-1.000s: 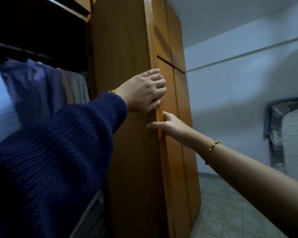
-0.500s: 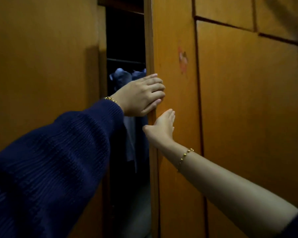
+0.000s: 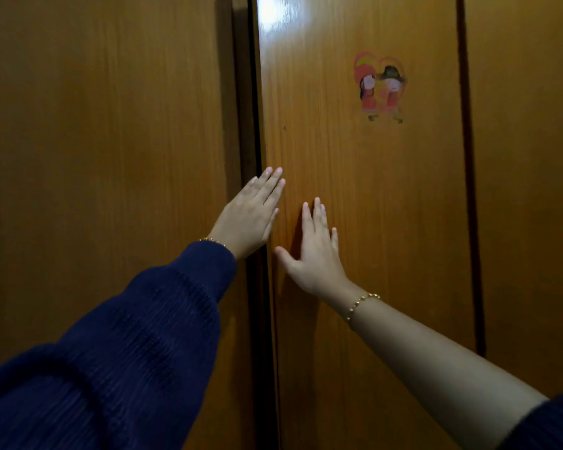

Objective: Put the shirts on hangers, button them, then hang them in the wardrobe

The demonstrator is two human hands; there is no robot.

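Note:
The brown wooden wardrobe fills the head view with its doors swung to. My left hand lies flat with straight fingers across the dark seam between the left door and the middle door. My right hand presses flat on the middle door just right of that seam, fingers spread. Neither hand holds anything. The shirts and hangers are hidden behind the doors.
A small red cartoon sticker sits high on the middle door. A second dark seam separates it from another panel at the right. My dark blue knitted sleeve covers the lower left.
The door has swung from wide open to shut, hiding the hanging shirts. My left hand let go of the door edge and flattened; my right hand moved up onto the door face.

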